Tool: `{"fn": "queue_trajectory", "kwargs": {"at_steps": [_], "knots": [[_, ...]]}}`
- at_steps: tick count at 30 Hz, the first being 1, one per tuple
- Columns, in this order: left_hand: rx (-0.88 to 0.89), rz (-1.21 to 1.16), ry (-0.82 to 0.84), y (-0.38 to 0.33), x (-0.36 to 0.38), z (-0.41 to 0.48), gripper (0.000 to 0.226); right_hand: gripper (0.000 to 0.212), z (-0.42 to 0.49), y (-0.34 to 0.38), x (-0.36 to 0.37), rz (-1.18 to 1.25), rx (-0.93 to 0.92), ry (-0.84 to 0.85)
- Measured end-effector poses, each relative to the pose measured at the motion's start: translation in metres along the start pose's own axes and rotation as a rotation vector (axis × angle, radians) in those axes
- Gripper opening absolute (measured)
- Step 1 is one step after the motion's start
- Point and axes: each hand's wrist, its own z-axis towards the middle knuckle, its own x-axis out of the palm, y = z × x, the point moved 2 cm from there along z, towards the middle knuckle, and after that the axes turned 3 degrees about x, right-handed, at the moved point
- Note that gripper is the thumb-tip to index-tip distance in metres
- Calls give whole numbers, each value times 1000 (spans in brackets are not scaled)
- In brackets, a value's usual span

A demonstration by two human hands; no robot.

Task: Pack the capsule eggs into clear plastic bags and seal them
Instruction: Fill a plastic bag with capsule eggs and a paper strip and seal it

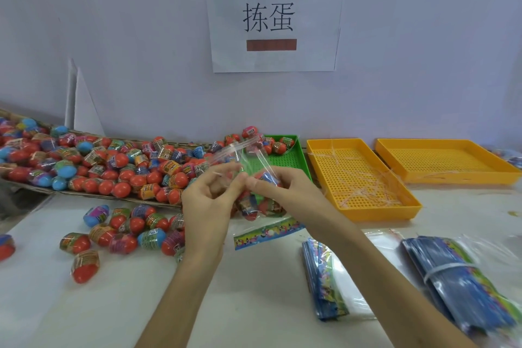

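A pale wall and a white table

A printed paper sign (272, 18) is fixed to the wall (423, 51) behind the hands; the table (254, 305) is spread beneath them.

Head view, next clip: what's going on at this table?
A person is bagging capsule eggs. Both hands, left hand and right hand, pinch the top of a clear plastic bag that already holds a few eggs, apparently closing it. A big pile of loose eggs lies to the left, a green tray with a few eggs sits behind the bag, and two yellow trays are to the right.
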Motion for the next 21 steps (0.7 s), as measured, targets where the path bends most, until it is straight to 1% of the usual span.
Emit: {"fn": "queue_trajectory", "kwargs": {"at_steps": [3,5,6,7,8,10,11,12,14,17,19,21], "knots": [[-52,16,23,2,0,1,35,21,0,3,-2,77,21,14],[-109,38,40,4,0,2,47,20,2,2,-5,123,38,-30],[-158,13,63,5,0,3,51,19,3,2,-8,143,43,-68],[-203,-21,96,6,1,3,51,18,3,2,-10,161,50,-107],[-236,-44,135,6,1,2,46,17,4,1,-11,187,58,-133],[-244,-20,206,7,2,2,20,14,4,0,-14,226,63,-149],[-239,-9,226,7,3,2,11,12,4,-1,-15,231,56,-148],[-229,1,233,8,4,2,12,11,4,-2,-16,239,46,-141],[-190,39,227,9,2,2,21,11,4,-3,-16,233,33,-131],[-142,58,175,6,0,2,32,10,4,-3,-12,133,16,-154],[-128,33,147,6,-2,3,30,8,4,-2,-11,91,-4,-189],[-126,2,113,5,-2,2,24,13,4,-1,-9,71,-7,-184]]}}
